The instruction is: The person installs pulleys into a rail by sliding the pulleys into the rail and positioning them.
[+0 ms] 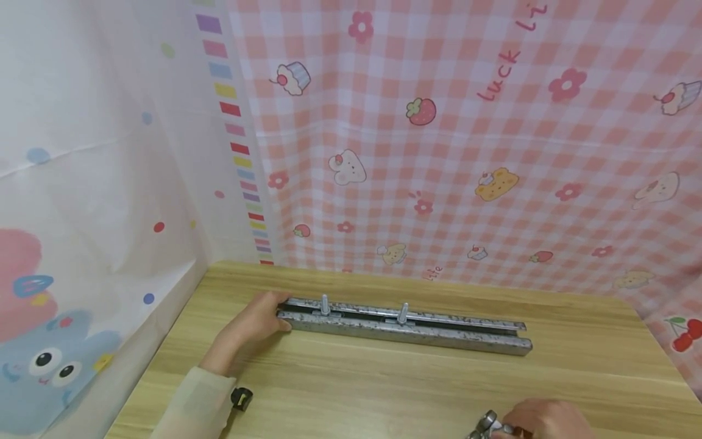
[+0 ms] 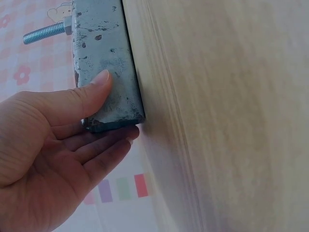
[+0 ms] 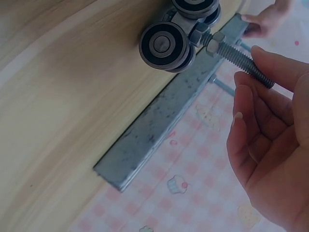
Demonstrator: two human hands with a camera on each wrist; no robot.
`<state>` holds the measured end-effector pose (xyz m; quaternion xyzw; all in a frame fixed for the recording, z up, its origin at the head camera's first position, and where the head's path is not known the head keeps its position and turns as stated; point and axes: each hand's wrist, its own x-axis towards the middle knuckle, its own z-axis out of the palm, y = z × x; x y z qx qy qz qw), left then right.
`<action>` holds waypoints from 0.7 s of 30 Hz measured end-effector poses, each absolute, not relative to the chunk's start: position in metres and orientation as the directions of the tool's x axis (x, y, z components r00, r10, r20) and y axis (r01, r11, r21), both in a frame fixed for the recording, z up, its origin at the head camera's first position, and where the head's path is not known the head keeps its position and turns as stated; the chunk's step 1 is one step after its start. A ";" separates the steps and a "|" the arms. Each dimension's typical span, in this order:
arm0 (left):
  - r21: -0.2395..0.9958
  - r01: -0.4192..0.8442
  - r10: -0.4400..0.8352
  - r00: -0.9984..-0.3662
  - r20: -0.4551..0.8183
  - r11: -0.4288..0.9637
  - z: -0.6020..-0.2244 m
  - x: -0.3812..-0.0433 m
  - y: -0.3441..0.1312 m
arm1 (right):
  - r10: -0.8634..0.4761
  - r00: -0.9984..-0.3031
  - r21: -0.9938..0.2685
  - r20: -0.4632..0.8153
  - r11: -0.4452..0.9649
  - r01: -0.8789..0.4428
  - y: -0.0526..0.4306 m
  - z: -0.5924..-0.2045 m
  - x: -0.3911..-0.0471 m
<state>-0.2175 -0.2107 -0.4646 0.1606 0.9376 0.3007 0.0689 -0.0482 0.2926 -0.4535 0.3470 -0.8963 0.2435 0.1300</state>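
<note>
A grey, scuffed metal channel rail [image 1: 439,337] lies across the table with its slot facing up. Two threaded bolts [image 1: 325,305] stand upright out of the slot. My left hand [image 1: 256,322] grips the rail's left end; in the left wrist view the thumb presses the side of the rail [image 2: 104,53] and the other fingers reach round its end. Near the front right of the table, my right hand [image 1: 548,419] holds a roller trolley [image 1: 485,424]. The right wrist view shows thumb and fingers pinching its threaded bolt [image 3: 241,60], with the round wheels [image 3: 164,46] pointing away from the palm.
Everything sits on a wood-grain table [image 1: 356,390]. A pink checked cloth [image 1: 439,152] hangs behind it, and a white printed cloth [image 1: 109,152] hangs at the left. Beside the left sleeve is a small black object [image 1: 242,399].
</note>
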 end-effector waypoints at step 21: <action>0.589 0.253 0.339 -0.940 -0.038 0.768 -0.466 -0.218 -0.212 | -0.380 -0.886 -0.395 0.266 0.795 -0.460 0.325 -0.454 -0.051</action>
